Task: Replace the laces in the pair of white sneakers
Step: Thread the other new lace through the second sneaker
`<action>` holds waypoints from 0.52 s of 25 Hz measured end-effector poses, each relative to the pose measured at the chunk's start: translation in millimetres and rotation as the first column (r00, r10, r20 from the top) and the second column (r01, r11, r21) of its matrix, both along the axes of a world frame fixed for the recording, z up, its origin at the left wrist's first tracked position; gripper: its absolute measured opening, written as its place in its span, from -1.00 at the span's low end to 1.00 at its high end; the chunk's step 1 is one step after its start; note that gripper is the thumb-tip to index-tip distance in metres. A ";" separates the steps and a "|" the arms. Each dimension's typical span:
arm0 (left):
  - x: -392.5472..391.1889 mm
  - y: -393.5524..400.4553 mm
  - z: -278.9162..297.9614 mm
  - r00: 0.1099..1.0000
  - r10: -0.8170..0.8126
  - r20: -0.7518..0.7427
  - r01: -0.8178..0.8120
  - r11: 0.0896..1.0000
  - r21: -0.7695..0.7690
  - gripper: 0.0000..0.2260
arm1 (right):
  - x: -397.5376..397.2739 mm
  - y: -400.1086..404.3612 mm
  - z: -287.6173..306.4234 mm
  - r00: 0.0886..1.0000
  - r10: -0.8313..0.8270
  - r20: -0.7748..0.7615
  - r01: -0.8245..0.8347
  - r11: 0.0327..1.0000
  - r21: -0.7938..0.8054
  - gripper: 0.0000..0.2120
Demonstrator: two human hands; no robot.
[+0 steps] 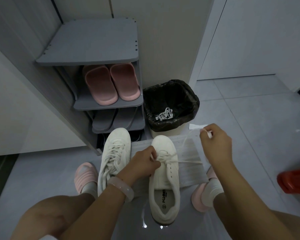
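Partly blurred lace (189,161), right hand (215,146).

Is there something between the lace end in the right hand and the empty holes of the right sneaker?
Nothing visible. The right hand pinches the lace out to the side; the sneaker's empty eyelets lie uncovered.

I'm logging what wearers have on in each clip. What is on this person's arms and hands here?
Both forearms are bare, with no sleeves or gloves showing. The left wrist carries a pale pink, translucent bangle, thick and smooth. The left hand and right hand show no rings that I can make out, and the right wrist is bare.
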State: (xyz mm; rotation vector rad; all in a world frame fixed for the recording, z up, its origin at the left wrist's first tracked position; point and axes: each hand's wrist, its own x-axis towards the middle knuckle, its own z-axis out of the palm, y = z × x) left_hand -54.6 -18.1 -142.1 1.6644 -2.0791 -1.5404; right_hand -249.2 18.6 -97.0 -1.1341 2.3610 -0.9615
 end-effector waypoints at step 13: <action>-8.1 -4.4 -10.2 0.989 -0.135 0.061 0.147 0.956 -0.255 -0.84 | -0.9 -2.5 22.9 0.858 -0.044 0.512 0.204 0.944 -0.260 -0.80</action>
